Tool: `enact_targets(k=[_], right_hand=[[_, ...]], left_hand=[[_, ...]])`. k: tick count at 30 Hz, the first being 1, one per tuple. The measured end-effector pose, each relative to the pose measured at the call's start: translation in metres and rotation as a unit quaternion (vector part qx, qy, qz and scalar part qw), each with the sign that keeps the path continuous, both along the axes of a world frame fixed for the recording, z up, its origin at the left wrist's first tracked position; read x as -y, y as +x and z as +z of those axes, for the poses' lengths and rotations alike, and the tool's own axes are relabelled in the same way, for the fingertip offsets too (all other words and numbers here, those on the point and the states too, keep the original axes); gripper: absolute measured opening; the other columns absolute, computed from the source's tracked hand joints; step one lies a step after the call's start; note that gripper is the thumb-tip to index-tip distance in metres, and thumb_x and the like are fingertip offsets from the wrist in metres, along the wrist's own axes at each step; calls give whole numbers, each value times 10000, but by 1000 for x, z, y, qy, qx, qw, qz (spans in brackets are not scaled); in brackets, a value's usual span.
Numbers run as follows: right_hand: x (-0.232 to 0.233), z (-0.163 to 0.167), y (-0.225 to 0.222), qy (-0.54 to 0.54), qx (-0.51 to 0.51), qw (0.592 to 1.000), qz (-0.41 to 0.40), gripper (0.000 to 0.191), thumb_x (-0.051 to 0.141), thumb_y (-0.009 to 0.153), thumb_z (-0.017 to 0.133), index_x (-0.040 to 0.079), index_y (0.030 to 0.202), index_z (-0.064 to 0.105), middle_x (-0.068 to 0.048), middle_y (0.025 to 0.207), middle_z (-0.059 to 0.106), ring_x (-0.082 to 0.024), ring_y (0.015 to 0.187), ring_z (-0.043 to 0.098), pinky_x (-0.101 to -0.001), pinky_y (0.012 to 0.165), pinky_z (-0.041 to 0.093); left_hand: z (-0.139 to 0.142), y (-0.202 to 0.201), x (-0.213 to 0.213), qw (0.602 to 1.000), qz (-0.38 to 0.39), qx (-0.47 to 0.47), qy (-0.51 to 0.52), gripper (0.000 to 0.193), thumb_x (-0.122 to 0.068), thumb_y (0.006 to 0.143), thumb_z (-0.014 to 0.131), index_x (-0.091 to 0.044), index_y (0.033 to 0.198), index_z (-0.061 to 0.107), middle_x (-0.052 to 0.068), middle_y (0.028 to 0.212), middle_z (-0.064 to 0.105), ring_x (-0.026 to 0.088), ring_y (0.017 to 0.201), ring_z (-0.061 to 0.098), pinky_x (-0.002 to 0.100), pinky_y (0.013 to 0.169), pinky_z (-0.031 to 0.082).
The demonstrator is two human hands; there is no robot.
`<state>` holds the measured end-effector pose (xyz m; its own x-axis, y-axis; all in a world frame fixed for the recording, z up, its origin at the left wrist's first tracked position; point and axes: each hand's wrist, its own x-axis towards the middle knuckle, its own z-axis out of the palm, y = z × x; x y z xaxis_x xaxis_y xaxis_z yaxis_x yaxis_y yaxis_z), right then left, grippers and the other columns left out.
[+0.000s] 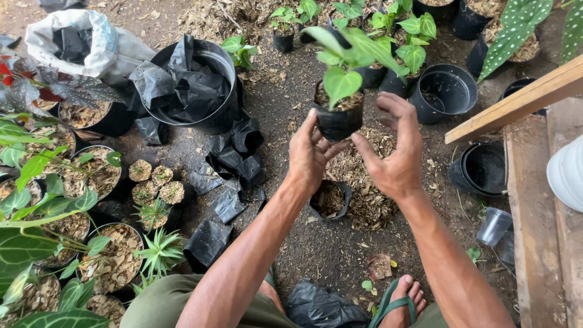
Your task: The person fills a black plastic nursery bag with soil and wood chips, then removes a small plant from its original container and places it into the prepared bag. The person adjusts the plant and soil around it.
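A small black plastic grow bag (338,120) filled with wood-chip mix holds a green leafy seedling (342,82), raised above the ground at centre. My left hand (308,155) grips the bag's lower left side, thumb up along it. My right hand (398,149) sits just right of the bag with fingers spread and curled, its thumb reaching toward the bag's base. Below the hands a second small black bag (330,200), part-filled with chips, stands on the ground beside a heap of wood chips (370,194).
A large black pot (206,79) stuffed with black bags stands upper left, with loose bags (234,164) spilled below it. Potted plants (91,176) line the left; seedlings and empty black pots (446,91) sit at the back right. A wooden bench (537,200) and clear cup (493,226) are right.
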<state>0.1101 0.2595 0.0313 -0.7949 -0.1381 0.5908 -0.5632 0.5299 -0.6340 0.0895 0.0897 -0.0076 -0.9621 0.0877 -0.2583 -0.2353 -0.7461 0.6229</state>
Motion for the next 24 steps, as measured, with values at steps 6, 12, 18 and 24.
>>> enact_targets(k=[6,12,18,24], right_hand=[[10,-3,7,125,-94,988,-16,706,594,946,667,137,1467,529,-175,1604,429,-353,1475,461,-582,1258,402],[16,-3,6,143,-52,988,13,872,665,914,638,246,1637,389,-251,1730,207,-453,1598,286,-631,1317,278],[8,-7,2,-152,152,972,90,874,661,957,643,254,1623,248,-214,1624,362,-370,1411,547,-529,1110,517],[-8,-15,-7,-426,273,856,107,755,581,1024,518,246,1642,243,-114,1518,486,-267,1354,551,-546,1108,553]], left_hand=[[7,0,4,996,65,-28,-52,469,-372,993,570,3,1276,548,182,1141,678,250,971,757,379,753,647],[18,15,-3,967,97,-107,-210,561,-355,964,638,4,1376,515,203,1227,667,262,1051,723,364,764,684],[25,26,-14,886,97,-181,-416,571,-287,997,655,-66,1502,505,178,1336,639,245,1144,688,378,883,630],[25,31,-22,839,104,-291,-448,531,-145,1002,662,-67,1498,489,170,1328,650,230,1122,721,349,878,666]])
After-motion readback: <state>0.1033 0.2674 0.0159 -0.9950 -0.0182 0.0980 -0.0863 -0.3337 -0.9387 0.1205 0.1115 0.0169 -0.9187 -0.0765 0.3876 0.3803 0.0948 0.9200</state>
